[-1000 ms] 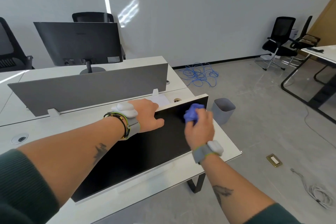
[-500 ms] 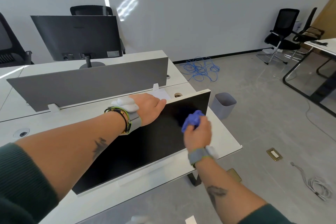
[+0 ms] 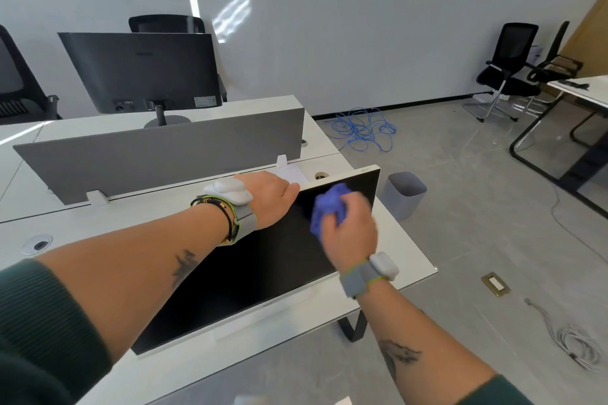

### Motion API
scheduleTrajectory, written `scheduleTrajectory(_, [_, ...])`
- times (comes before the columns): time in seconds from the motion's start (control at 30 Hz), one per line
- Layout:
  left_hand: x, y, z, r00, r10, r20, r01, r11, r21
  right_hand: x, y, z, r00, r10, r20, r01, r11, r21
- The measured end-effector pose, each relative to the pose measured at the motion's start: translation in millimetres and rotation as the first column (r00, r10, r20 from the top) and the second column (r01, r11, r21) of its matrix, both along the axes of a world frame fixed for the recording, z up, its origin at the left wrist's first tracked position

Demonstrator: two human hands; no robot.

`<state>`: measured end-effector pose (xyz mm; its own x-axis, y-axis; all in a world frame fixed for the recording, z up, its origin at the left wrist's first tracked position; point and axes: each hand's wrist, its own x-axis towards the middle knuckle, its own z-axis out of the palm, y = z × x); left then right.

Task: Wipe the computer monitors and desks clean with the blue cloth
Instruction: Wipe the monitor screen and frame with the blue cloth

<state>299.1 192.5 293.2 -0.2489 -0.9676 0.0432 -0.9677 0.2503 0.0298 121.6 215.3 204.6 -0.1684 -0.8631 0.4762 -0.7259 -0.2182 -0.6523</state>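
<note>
The soft, light cloth (image 3: 329, 207) sits bunched in the right hand's (image 3: 350, 227) curled fingers, pressed on the fragile monitor (image 3: 263, 273) near its two o'clock corner. The left hand (image 3: 269, 200) steadies the top edge, fingers hidden, perhaps hooked over.

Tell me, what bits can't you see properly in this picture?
All in the head view:
- The left hand: its fingers are hidden behind the top edge of the near monitor.
- The blue cloth: blurred, partly bunched inside the right hand.
- The far monitor: screen faces away; label too small to read.
- Near monitor's lower left: covered by the left forearm.
</note>
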Motion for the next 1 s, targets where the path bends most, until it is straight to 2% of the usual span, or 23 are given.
scheduleTrajectory(0.03, [-0.8,-0.3,1.3,1.000,-0.005,-0.008,0.005,1.000,0.020,-6.1,-7.9,4.1,0.976,-0.162,0.145,0.158,0.987,0.040])
scheduleTrajectory(0.07, [0.1,1.6,0.9,1.000,-0.009,-0.022,0.010,0.999,0.030,-7.6,-10.5,6.4,0.955,-0.233,0.182,0.225,0.972,0.063])
scheduleTrajectory(0.1, [-0.5,2.4,0.6,1.000,-0.016,-0.026,0.016,1.000,0.024,-7.5,-8.5,5.6,0.978,-0.185,0.097,0.183,0.983,0.032])
scheduleTrajectory(0.13, [-1.1,2.4,1.9,1.000,-0.015,-0.026,0.015,1.000,0.007,-3.9,-3.9,3.7,0.998,-0.051,-0.024,0.051,0.999,0.011])
scheduleTrajectory(0.17, [-0.6,3.3,1.0,1.000,-0.008,-0.021,0.008,1.000,0.000,1.5,2.8,-2.3,0.986,0.092,-0.138,-0.090,0.996,0.020])
scheduleTrajectory(0.2, [-0.5,2.1,1.9,1.000,-0.005,-0.022,0.004,1.000,-0.010,3.9,7.3,-2.9,0.973,0.157,-0.172,-0.153,0.988,0.037])
scheduleTrajectory(0.23, [0.2,1.8,0.4,1.000,0.001,-0.026,-0.002,1.000,-0.009,4.0,9.8,-3.9,0.981,0.142,-0.130,-0.140,0.990,0.023])
scheduleTrajectory(0.3, [-0.5,1.9,-2.1,0.999,-0.001,-0.035,0.001,1.000,-0.012,1.9,12.9,-2.3,0.998,0.022,0.054,-0.020,0.999,-0.046])
scheduleTrajectory(0.33, [-0.5,2.0,-4.4,1.000,-0.003,-0.030,0.002,1.000,-0.024,2.8,16.2,-2.4,0.996,-0.001,0.084,0.008,0.996,-0.089])
scheduleTrajectory(0.43, [-1.7,-0.4,-6.5,1.000,0.003,-0.003,-0.003,0.998,-0.058,6.5,22.1,-4.4,0.997,0.045,0.061,-0.037,0.993,-0.116])
scheduleTrajectory(0.57, [-1.6,-2.5,-6.1,1.000,-0.006,-0.012,0.005,0.999,-0.041,11.6,4.1,2.7,0.998,0.042,-0.040,-0.040,0.998,0.037])
scheduleTrajectory(0.6, [-1.5,-2.7,-5.4,1.000,-0.003,-0.022,0.002,0.999,-0.039,11.2,3.5,3.9,0.999,0.024,-0.024,-0.023,0.999,0.028])
scheduleTrajectory(0.7, [0.8,-2.1,-4.9,1.000,0.003,-0.026,-0.004,0.999,-0.037,5.0,8.7,4.0,0.987,-0.066,0.147,0.074,0.996,-0.047])
scheduleTrajectory(0.83, [-0.9,-2.0,-5.6,1.000,-0.002,-0.018,0.002,1.000,-0.022,5.1,2.9,-2.6,0.999,-0.012,0.049,0.006,0.993,0.120])
scheduleTrajectory(0.93, [-1.0,-2.3,-4.7,1.000,-0.007,-0.011,0.007,1.000,-0.025,2.2,1.8,0.4,0.977,-0.123,0.172,0.110,0.991,0.082])
scheduleTrajectory(1.0, [-0.5,-1.4,-5.6,1.000,-0.007,-0.011,0.006,0.999,-0.035,5.1,3.6,0.3,0.986,-0.084,0.145,0.074,0.995,0.073])
